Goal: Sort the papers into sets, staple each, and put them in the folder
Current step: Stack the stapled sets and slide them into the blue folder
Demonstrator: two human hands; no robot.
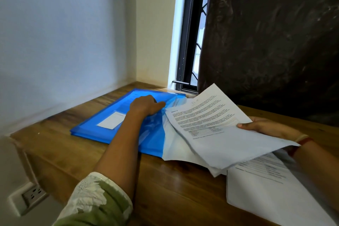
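- The left hand [145,105] is laid knuckles-up on the blue folder [102,125], and its fingers [159,104] are bent down at the folder's open edge. Whether the cover is pinched or only pressed cannot be told, since the fingertips are blurred.
- The folder is laid flat on the wooden surface [165,189], directly under the left fingers, and reaches from them toward the wall. A white label [111,120] is seen on its cover, on the wrist side of those fingers.
- A set of printed papers [211,130] is gripped by the right hand [262,126]. The thumb is pressed on top at the sheets' edge, and the other fingers are hidden beneath.
- The far corner of the papers is brought just beside the left fingers, at the folder's mouth. The lower sheets appear to be passed under the translucent cover.
- A second stack [266,189] of printed sheets is laid on the surface below the right fingers and is partly overlapped by the held set.
- A dark curtain [266,42] and a window frame [187,42] are seen beyond both sets of fingers.
- A green patterned sleeve [95,202] is worn on the left arm.
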